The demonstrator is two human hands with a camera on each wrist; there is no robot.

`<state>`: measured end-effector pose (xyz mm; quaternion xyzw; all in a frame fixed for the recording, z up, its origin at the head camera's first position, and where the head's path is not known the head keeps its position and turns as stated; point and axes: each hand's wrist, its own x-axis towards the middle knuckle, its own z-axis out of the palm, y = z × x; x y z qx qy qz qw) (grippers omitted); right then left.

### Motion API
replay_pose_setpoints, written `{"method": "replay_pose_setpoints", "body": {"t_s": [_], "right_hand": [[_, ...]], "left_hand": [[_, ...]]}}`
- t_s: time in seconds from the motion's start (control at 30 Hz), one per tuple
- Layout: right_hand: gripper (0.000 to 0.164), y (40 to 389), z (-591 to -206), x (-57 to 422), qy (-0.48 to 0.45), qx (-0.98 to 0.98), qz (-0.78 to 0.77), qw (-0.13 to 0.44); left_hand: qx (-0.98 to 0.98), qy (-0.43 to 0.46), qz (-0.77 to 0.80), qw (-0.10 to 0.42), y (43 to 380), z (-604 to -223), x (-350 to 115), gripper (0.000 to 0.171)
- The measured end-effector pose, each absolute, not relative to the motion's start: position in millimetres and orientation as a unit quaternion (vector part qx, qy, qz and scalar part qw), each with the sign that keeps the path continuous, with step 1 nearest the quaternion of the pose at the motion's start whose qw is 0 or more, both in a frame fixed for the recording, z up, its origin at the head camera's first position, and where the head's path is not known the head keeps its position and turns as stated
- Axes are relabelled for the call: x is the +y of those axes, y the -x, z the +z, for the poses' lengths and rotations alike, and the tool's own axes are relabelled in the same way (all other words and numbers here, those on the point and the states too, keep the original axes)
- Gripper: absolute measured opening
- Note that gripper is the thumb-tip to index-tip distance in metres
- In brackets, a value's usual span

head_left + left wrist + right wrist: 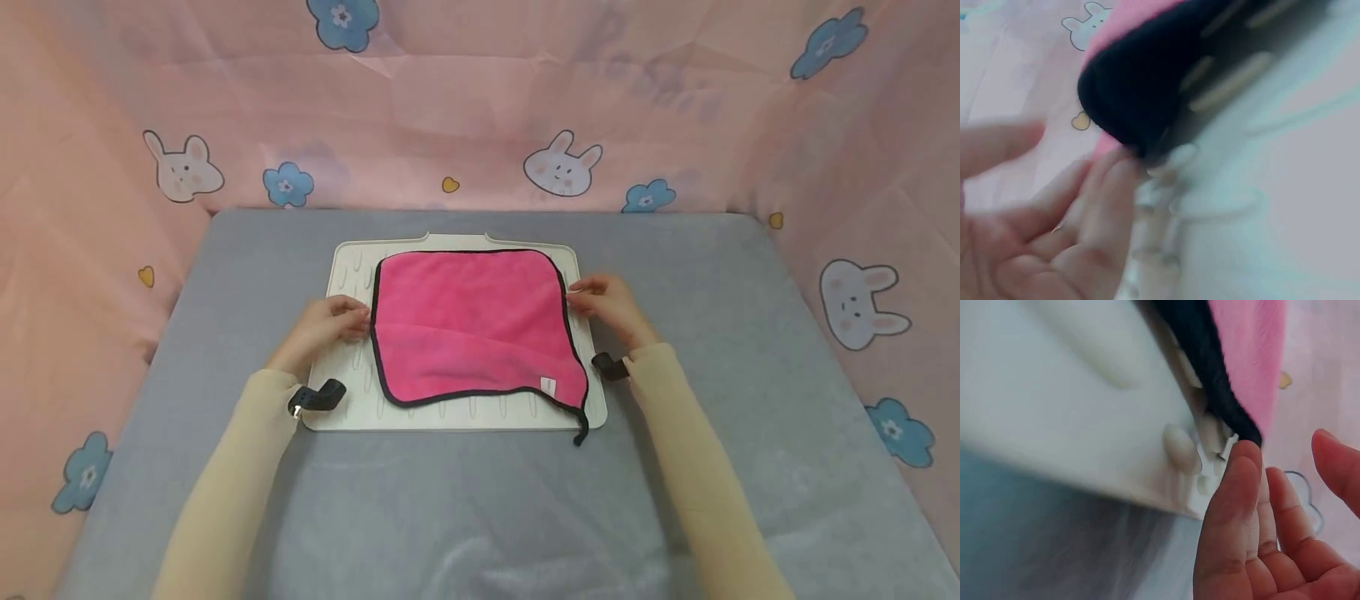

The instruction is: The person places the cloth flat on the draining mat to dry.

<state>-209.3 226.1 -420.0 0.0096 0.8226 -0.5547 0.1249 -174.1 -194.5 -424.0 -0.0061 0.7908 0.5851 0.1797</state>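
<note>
A pink cloth (472,325) with black edging and a small white tag lies spread over a white ribbed tray (450,421). Its lower right corner hangs past the tray's front edge, where a black loop or strip end dangles. At the cloth's left edge is my left hand (324,327), its fingertips right by the black border and its thumb apart in the left wrist view. On the opposite side my right hand (609,307) has its fingertips at the right border. The right wrist view shows those fingers (1229,506) nearly straight, with the thumb held away from them.
The tray rests on a table (480,508) covered in grey cloth. A pink curtain (465,108) printed with rabbits and blue flowers rises behind the table and along both sides. Each wrist wears a black strap mount (318,396).
</note>
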Motion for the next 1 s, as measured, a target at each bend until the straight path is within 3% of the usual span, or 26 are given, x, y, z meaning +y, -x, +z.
{"method": "replay_pose_setpoints", "body": {"t_s": [0.17, 0.47, 0.73, 1.0], "right_hand": [[0.029, 173, -417, 241, 0.01, 0.824, -0.543, 0.159], [0.035, 118, -421, 248, 0.026, 0.822, -0.498, 0.275], [0.022, 100, -426, 234, 0.037, 0.801, -0.539, 0.257], [0.013, 91, -433, 227, -0.01, 0.748, -0.621, 0.234]], "left_hand": [[0.794, -0.005, 0.55, 0.259, 147, -426, -192, 0.03], [0.791, -0.02, 0.544, 0.281, 126, -438, -176, 0.019], [0.754, -0.031, 0.598, 0.269, 121, -443, -190, 0.008], [0.749, -0.022, 0.586, 0.31, 119, -441, -201, 0.01]]}}
